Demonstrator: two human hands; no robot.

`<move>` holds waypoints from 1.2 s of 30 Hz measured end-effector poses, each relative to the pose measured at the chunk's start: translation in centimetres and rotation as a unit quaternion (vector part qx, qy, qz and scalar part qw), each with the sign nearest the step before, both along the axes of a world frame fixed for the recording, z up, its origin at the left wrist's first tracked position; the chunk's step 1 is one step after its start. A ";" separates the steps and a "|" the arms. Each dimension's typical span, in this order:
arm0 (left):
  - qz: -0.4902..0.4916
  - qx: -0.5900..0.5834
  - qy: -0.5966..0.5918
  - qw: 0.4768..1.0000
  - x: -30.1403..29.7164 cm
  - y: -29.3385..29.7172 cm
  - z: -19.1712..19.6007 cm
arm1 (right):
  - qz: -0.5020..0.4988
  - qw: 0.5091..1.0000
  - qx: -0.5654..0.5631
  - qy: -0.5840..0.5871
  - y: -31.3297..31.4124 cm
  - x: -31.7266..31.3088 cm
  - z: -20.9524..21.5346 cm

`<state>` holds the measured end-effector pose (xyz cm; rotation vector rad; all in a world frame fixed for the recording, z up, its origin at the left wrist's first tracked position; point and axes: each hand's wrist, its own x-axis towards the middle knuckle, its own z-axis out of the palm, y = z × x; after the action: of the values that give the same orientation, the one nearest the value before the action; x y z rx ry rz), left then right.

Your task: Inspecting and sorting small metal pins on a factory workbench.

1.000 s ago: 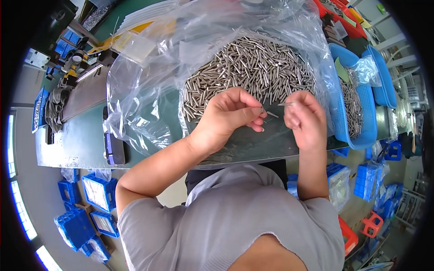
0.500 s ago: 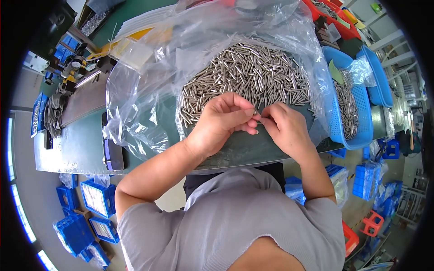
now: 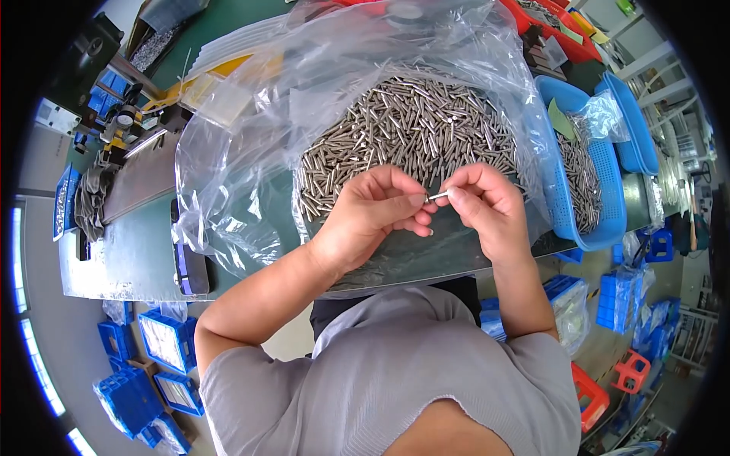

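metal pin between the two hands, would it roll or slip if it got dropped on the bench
Probably yes. The metal pin looks like a slim, smooth, round rod, so it would likely roll on the green bench. Its shiny surface suggests it is slippery; the left hand and right hand pinch it by the fingertips. It looks rigid, like the pile of pins.

Clear plastic bag (image 3: 251,175) of metal pins centre; blue boxes (image 3: 163,342) lower left.
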<state>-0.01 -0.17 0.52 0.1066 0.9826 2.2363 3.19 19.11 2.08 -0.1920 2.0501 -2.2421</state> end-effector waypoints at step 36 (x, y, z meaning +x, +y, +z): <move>0.115 0.000 0.017 0.993 -1.5 -0.4 -0.3 | 0.069 0.828 0.485 0.273 0.4 -2.4 0.4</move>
<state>-1.53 -0.61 0.21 0.0319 1.0594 2.4493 0.79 19.51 2.51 -0.9044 3.0181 -0.8593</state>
